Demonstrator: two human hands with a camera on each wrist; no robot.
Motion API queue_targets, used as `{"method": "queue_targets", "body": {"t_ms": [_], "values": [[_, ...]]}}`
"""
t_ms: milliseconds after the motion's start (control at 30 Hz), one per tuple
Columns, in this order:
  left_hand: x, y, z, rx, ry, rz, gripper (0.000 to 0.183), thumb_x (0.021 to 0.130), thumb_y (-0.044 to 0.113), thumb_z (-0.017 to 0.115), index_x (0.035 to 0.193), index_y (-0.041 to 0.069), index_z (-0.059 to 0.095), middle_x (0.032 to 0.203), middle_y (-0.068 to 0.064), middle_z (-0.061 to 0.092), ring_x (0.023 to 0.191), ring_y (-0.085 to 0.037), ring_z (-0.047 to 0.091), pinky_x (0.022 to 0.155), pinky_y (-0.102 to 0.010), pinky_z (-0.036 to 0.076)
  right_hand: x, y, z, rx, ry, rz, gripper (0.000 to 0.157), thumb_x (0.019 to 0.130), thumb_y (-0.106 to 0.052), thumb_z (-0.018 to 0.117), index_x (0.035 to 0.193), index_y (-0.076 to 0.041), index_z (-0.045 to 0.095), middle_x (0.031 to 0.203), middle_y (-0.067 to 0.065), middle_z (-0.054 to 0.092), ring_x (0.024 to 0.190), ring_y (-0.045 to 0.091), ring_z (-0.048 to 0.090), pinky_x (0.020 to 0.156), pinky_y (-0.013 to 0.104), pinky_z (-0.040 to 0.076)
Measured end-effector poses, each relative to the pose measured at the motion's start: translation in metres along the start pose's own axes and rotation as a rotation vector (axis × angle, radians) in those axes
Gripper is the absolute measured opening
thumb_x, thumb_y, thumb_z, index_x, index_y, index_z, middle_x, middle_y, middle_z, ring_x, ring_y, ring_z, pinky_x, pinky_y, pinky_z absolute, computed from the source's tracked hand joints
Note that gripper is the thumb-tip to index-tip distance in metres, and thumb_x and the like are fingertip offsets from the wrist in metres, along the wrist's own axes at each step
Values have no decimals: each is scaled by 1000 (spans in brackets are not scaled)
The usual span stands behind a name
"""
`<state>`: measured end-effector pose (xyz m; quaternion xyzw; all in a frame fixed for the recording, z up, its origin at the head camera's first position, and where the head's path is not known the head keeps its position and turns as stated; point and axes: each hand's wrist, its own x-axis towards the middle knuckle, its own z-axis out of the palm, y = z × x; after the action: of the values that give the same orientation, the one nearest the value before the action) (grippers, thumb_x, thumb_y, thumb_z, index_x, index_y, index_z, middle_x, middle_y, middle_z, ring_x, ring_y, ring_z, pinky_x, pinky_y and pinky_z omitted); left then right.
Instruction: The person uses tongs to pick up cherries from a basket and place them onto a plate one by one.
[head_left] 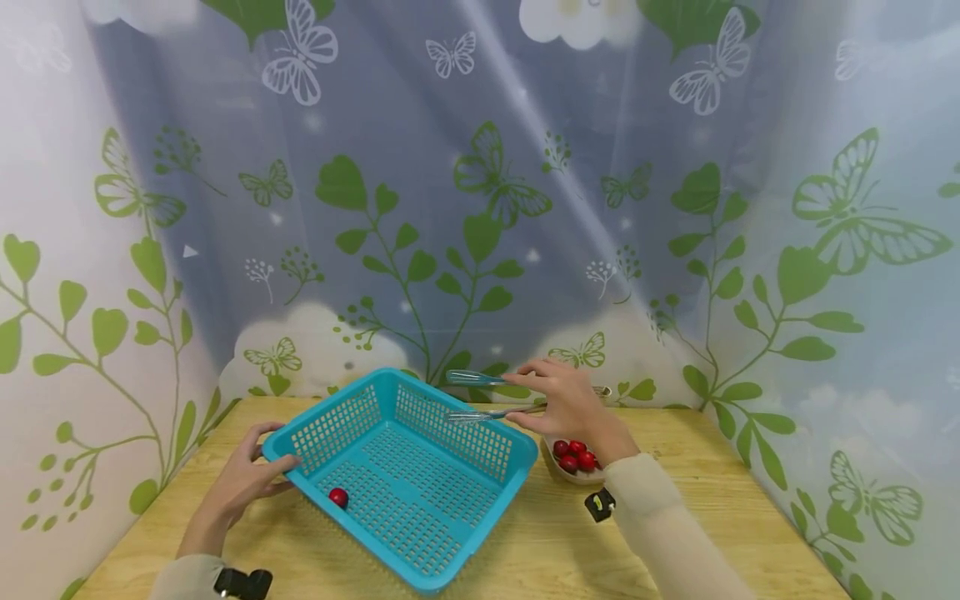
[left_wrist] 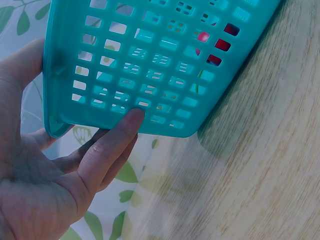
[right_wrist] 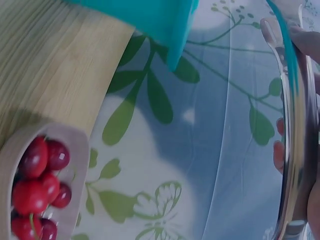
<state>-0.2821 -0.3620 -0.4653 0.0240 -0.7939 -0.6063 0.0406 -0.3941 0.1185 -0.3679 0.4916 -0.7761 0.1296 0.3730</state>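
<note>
A blue plastic basket (head_left: 384,575) with perforated walls sits on the table, a single red cherry (head_left: 338,497) lying inside near its left edge. My left hand (head_left: 243,479) holds the basket's left corner, and in the left wrist view its thumb (left_wrist: 117,140) lies against the outer wall. My right hand (head_left: 566,400) grips metal tongs (head_left: 495,414) above the basket's back right side; their tips are spread and nothing shows between them. Right of the basket, partly behind the right forearm, stands a small pale bowl (right_wrist: 75,165) of several red cherries (right_wrist: 30,197).
The light wooden table (head_left: 667,533) runs back to a curtain (head_left: 420,208) printed with leaves and butterflies, which also hangs along both sides. The bowl stands close to the basket's right corner.
</note>
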Motion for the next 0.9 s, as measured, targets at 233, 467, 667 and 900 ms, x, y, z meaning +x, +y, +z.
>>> {"method": "queue_targets", "body": {"t_ms": [233,467,667,900], "values": [[0,-1,0,0,-1,2,78,97,13,68,157,7,20,136,-32,42,101,-19,68,92,-47,66,27,-13,12,17,-49,-20,51,79,-42,85,123,-18,77,106,2,72,85,16,60,58,26,48],[0,-1,0,15,5,3,77,97,13,68,157,7,20,134,-31,44,101,-20,69,92,-47,67,53,-28,26,22,-103,-18,50,83,-45,82,125,-19,76,110,-1,71,90,16,60,53,20,40],[0,0,0,6,3,-4,78,97,12,68,157,6,20,136,-32,42,103,-22,68,91,-46,67,69,-38,39,18,-142,-31,49,83,-47,83,125,-23,76,108,-3,71,84,13,56,54,16,35],[0,1,0,-7,0,-14,78,96,11,68,157,6,20,137,-33,40,106,-24,66,93,-47,66,85,-46,52,37,-222,-38,47,83,-49,83,124,-27,76,107,-5,70,83,12,56,51,16,32]]}}
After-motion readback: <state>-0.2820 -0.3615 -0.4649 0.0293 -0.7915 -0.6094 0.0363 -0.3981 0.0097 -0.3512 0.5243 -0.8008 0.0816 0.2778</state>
